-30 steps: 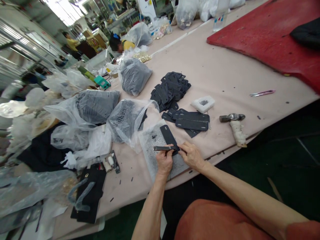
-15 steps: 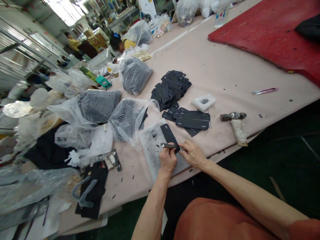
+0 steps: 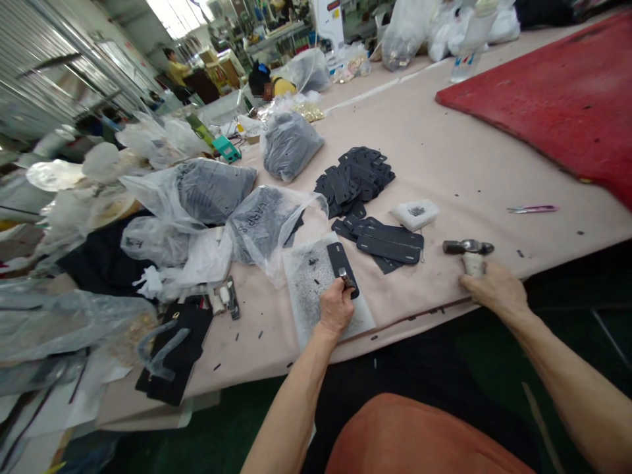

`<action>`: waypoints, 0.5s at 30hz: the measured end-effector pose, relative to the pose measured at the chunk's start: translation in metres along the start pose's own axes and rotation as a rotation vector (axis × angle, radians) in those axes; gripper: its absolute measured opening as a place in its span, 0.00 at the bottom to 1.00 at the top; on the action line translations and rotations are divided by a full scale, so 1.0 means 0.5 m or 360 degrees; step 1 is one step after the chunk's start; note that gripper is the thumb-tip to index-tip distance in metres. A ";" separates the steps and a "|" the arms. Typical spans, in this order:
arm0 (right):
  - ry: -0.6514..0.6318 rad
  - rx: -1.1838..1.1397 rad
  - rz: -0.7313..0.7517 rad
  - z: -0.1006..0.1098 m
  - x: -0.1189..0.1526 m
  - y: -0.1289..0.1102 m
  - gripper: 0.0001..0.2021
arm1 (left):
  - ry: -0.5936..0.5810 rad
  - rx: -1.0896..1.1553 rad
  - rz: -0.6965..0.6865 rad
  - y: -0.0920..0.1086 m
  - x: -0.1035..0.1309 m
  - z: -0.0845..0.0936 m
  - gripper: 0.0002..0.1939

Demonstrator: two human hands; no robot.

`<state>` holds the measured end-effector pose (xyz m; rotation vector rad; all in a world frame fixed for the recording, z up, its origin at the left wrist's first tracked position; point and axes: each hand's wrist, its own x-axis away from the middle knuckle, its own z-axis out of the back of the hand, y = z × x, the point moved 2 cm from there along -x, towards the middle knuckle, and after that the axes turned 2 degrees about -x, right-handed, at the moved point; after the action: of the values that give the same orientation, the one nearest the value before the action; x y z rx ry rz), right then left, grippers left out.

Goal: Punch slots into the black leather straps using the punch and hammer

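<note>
Over the dark strip lying on the speckled white board, pinching a metal tool in the left hand, with the right hand curled around the handle of the hammer, well apart from the board.

The flat piece is near-black, the board white with black speckles, the tabletop dull pink.

The left hand is holding a metal tool against a dark strip, which is lying on a speckled white board. The right hand is gripping the pale handle of a hammer, while a white block is sitting between the hammer and a heap of dark pieces
</note>
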<state>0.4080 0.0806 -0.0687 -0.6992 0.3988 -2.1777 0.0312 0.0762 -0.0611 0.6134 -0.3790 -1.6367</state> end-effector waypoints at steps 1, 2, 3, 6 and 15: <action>-0.0038 -0.0235 -0.0082 -0.002 0.003 -0.001 0.17 | -0.0010 0.0006 0.0008 0.002 0.000 0.002 0.09; -0.0110 -0.0500 -0.0146 -0.004 0.009 -0.006 0.14 | -0.0018 0.0016 0.0015 0.004 0.000 0.005 0.09; -0.0224 -0.0785 -0.0191 -0.007 0.018 -0.012 0.13 | -0.0023 0.0026 0.0022 0.006 0.000 0.007 0.09; -0.0545 -0.1526 -0.0304 -0.012 0.060 -0.037 0.09 | -0.0021 0.0055 0.0049 0.011 0.001 0.015 0.09; -0.0353 -0.1284 0.0653 0.120 0.272 -0.248 0.21 | 0.0004 0.0081 0.0009 0.012 -0.002 0.020 0.08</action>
<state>0.2979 0.0507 0.0877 -1.1515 1.2128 -1.4903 0.0300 0.0752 -0.0495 0.6515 -0.4214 -1.6249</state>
